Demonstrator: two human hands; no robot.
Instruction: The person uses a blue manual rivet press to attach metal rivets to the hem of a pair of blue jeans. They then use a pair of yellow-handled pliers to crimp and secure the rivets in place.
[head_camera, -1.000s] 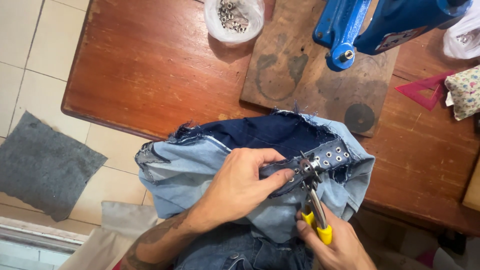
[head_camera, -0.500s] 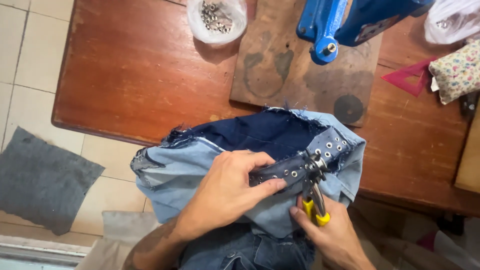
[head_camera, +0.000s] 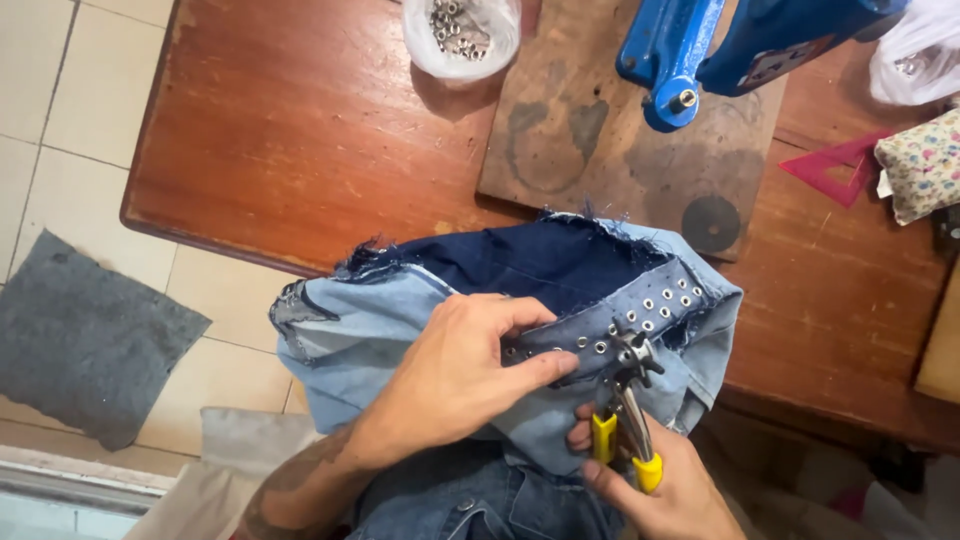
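Note:
A light and dark blue denim garment (head_camera: 400, 300) lies over the near edge of the wooden table. My left hand (head_camera: 460, 370) pinches its waistband strip (head_camera: 640, 315), which carries rows of metal eyelets. My right hand (head_camera: 660, 490) squeezes the yellow-handled punch pliers (head_camera: 625, 420), whose metal head sits on the strip's lower edge beside my left fingertips.
A blue hand press (head_camera: 720, 45) stands on a worn board (head_camera: 620, 140) at the table's back. A plastic bag of metal eyelets (head_camera: 462, 30) lies at top centre. A red triangle ruler (head_camera: 835, 165) and floral pouch (head_camera: 925, 165) sit right. A grey mat (head_camera: 80, 335) lies on the tiled floor.
Both hands keep their hold on the strip and pliers. The view has shifted slightly, and the pliers' head stays at the same spot on the eyelet strip.

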